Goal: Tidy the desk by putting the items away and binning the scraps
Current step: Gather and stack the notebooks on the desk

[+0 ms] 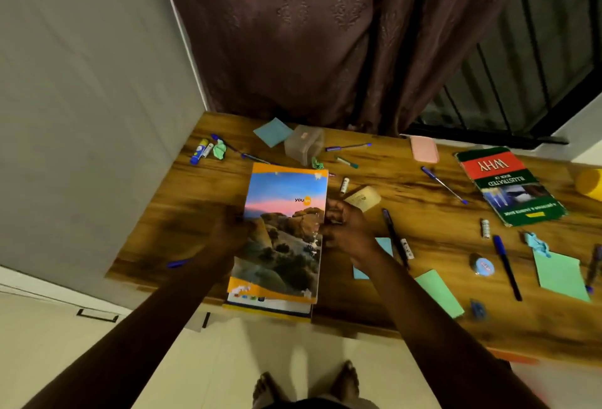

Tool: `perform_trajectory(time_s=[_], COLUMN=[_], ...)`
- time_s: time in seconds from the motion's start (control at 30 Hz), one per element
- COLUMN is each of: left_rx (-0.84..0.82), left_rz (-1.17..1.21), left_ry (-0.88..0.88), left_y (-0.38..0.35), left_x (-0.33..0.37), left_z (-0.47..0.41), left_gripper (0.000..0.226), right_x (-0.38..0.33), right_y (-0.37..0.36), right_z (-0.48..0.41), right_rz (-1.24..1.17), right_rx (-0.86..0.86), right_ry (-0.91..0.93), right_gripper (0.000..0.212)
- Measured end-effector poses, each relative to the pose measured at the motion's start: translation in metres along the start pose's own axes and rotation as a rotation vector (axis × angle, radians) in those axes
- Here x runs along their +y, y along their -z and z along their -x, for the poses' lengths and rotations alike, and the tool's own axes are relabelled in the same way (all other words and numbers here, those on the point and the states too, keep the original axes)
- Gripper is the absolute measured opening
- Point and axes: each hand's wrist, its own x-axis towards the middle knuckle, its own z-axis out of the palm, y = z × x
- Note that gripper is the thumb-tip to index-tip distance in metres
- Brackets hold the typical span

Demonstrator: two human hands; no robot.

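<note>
Notebook (286, 229): gripped at both side edges, atop 2 books.
Left hand (233, 229): blurred, fingers closed on its left edge.
Right hand (345, 229): fingers curled on its right edge.
Cover: "you".
Far right of right hand: green book (509, 185), "WHY".

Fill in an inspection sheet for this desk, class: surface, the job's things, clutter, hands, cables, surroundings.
Surface: wooden desk, heavily littered.
Job's things: landscape-cover book on top of a stack at the near edge; green WHY book at the right; pens, glue sticks and sticky notes scattered.
Clutter: crumpled green scrap far left; crumpled blue scrap right.
Hands: left hand blurred, at the book's left edge; right hand gripping its right edge.
Cables: nothing seen.
Surroundings: brown curtain behind, grey wall left, window grille right.
</note>
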Motion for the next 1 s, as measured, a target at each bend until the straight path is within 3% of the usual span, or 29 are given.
perform_trajectory(time_s=[0.13, 0.3, 0.47, 0.87, 1.0], left_rx=[-0.019, -0.072, -0.076, -0.080, -0.047], left_rz=[-0.239, -0.390, -0.441, -0.603, -0.571], left_ry=[-0.083, -0.099, -0.122, -0.225, -0.308], left_y=[0.003, 0.004, 0.000, 0.002, -0.008], left_x=[-0.011, -0.020, -0.024, -0.035, -0.017], left_z=[0.002, -0.004, -0.009, -0.017, -0.003], left_gripper=[0.034, 0.035, 0.037, 0.043, 0.054], right_x=[0.024, 0.042, 0.056, 0.061, 0.051], right_y=[-0.009, -0.017, -0.020, -0.024, -0.017], right_z=[-0.002, -0.009, -0.019, -0.014, 0.000], right_rz=[0.054, 0.165, 0.344, 0.499, 0.527], right_rx=[0.051, 0.157, 0.230, 0.238, 0.255], right_ry=[-0.027, 0.069, 0.152, 0.221, 0.241], right_gripper=[0.053, 0.039, 0.024, 0.029, 0.008])
